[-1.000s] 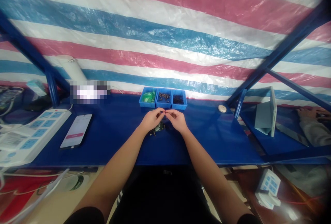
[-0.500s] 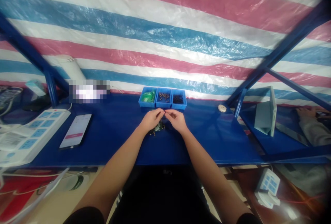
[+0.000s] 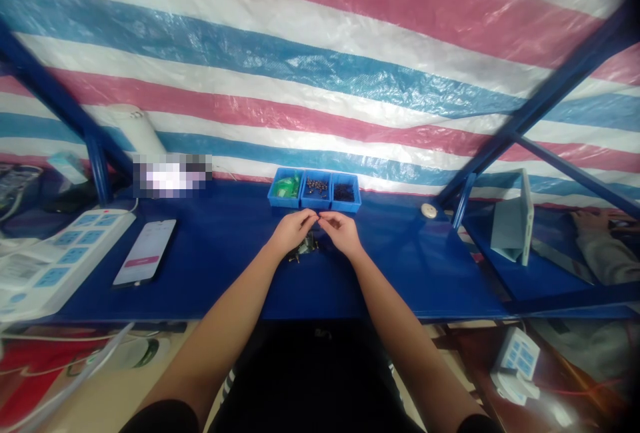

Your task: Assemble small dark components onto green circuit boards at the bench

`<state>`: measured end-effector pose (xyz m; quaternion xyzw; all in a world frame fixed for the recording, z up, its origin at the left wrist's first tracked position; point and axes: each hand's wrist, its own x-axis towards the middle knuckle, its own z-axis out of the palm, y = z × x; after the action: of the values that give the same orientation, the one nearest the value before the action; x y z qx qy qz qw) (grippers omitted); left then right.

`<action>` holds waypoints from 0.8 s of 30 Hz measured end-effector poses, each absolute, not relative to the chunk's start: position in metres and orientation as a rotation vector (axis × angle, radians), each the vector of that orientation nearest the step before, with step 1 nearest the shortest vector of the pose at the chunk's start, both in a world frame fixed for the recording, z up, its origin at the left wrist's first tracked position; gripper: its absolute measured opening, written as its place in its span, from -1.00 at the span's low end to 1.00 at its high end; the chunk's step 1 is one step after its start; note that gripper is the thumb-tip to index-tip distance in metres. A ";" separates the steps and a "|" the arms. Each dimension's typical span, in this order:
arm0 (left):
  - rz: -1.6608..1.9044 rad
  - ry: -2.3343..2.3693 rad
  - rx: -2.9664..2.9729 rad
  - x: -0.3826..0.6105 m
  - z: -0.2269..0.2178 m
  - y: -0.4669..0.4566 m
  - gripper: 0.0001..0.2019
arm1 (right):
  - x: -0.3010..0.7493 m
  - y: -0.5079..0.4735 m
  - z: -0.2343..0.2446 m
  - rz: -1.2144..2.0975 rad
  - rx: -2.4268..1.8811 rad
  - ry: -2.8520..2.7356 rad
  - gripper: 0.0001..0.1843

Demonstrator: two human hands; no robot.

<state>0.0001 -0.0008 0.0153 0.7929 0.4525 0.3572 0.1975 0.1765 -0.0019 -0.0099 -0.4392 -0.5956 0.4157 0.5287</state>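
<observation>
My left hand [image 3: 291, 230] and my right hand [image 3: 343, 232] meet fingertip to fingertip over the blue table. Both are closed in a pinch; whatever lies between the fingertips is too small to make out. Below and partly behind my left hand is a small clump of dark green pieces with brass-coloured ends [image 3: 303, 248], lying on the table. Just beyond the hands stand three joined blue bins: the left bin [image 3: 285, 203] holds green pieces in plastic, the middle bin [image 3: 315, 204] small brownish metal parts, and the right bin [image 3: 346, 206] dark thin parts.
At left lie a phone [image 3: 145, 253] and a white power strip [image 3: 67, 260]. A round whitish disc [image 3: 429, 210] sits near the right frame post. Beyond it a tablet [image 3: 525, 216] stands in a case, near another person's sleeve [image 3: 603, 253]. A striped sheet [image 3: 320, 80] hangs behind.
Both hands keep the same pinch in almost the same spot. The view has shifted very slightly; nothing else visibly moves.
</observation>
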 end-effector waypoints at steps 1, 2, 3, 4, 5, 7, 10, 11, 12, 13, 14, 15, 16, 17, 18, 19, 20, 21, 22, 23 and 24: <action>0.998 1.266 2.221 0.000 0.016 -0.001 -0.71 | 0.177 -0.002 -0.010 0.987 -1.048 -1.422 -0.65; 0.998 1.266 2.219 0.000 0.016 -0.002 -0.71 | 0.177 -0.002 -0.009 0.979 -1.047 -1.422 -0.65; 0.999 1.267 2.214 0.000 0.016 -0.002 -0.72 | 0.177 -0.002 -0.009 0.971 -1.047 -1.425 -0.66; 1.001 1.272 2.206 0.000 0.016 -0.002 -0.72 | 0.177 -0.002 -0.008 0.963 -1.050 -1.428 -0.66; 1.003 1.276 2.196 0.000 0.016 -0.002 -0.72 | 0.177 -0.003 -0.007 0.956 -1.054 -1.428 -0.66; 1.012 1.282 2.179 -0.001 0.015 -0.002 -0.72 | 0.178 -0.003 -0.006 0.954 -1.063 -1.429 -0.66; 1.032 1.272 2.175 0.000 0.015 -0.002 -0.70 | 0.177 -0.003 -0.006 0.967 -1.061 -1.431 -0.66; 1.040 1.264 2.179 0.000 0.015 -0.002 -0.71 | 0.177 -0.003 -0.006 0.969 -1.058 -1.433 -0.66; 1.046 1.253 2.184 0.000 0.015 -0.002 -0.71 | 0.177 -0.003 -0.007 0.969 -1.054 -1.433 -0.66; 1.052 1.241 2.189 0.000 0.016 -0.002 -0.72 | 0.177 -0.003 -0.007 0.970 -1.051 -1.431 -0.66; 1.058 1.228 2.194 0.000 0.016 -0.003 -0.72 | 0.177 -0.003 -0.008 0.974 -1.046 -1.426 -0.66; 1.062 1.216 2.196 0.000 0.017 -0.003 -0.72 | 0.177 -0.002 -0.008 0.981 -1.040 -1.419 -0.66; 1.065 1.207 2.195 0.000 0.018 -0.003 -0.73 | 0.177 -0.002 -0.008 0.990 -1.029 -1.414 -0.66; 1.066 1.199 2.193 0.001 0.019 -0.004 -0.73 | 0.177 -0.002 -0.008 0.999 -1.016 -1.409 -0.67; 1.067 1.193 2.193 0.001 0.019 -0.004 -0.72 | 0.177 -0.002 -0.008 1.006 -1.004 -1.407 -0.66; 1.066 1.186 2.194 0.000 0.020 -0.004 -0.72 | 0.176 -0.003 -0.008 1.010 -0.998 -1.407 -0.66; 1.063 1.179 2.198 0.000 0.020 -0.004 -0.72 | 0.176 -0.003 -0.008 1.010 -0.997 -1.408 -0.66; 1.058 1.172 2.204 0.000 0.020 -0.004 -0.71 | 0.176 -0.003 -0.007 1.006 -1.002 -1.409 -0.65; 1.051 1.168 2.208 0.000 0.020 -0.004 -0.71 | 0.176 -0.004 -0.006 1.000 -1.010 -1.411 -0.65; 1.044 1.172 2.208 0.000 0.019 -0.004 -0.72 | 0.177 -0.004 -0.006 0.990 -1.018 -1.412 -0.65; 1.039 1.187 2.202 0.000 0.018 -0.003 -0.72 | 0.177 -0.005 -0.005 0.981 -1.024 -1.413 -0.65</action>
<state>-0.0002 -0.0033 0.0185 0.7939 0.4279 0.3746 0.2151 0.1768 -0.0046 -0.0046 -0.4307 -0.5942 0.4126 0.5396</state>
